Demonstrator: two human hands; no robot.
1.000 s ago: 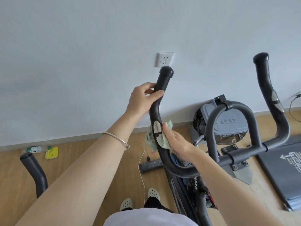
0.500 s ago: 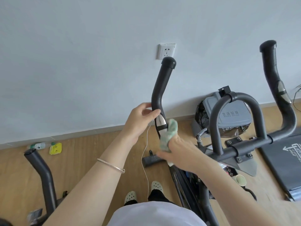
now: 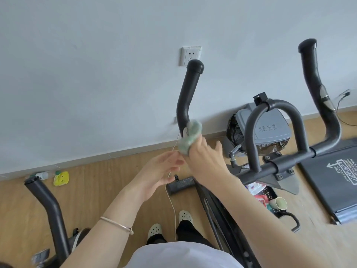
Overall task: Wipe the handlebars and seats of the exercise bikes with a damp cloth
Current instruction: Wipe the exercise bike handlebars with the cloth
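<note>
A black exercise bike handlebar stands in front of me, with a left horn, a right horn and a centre loop. My right hand holds a bunched green cloth against the bend of the left horn, over its silver sensor pad. My left hand hovers just below and left of the cloth, fingers spread, off the bar and holding nothing. Motion blur softens both hands.
A second bike's handlebar rises at the lower left. A grey bin stands by the wall behind the loop. A treadmill lies at right. A white cord hangs by my feet; a wall socket sits above.
My left hand let go of the left horn and dropped below it, opening. The right hand slid the cloth up along the bar's bend.
</note>
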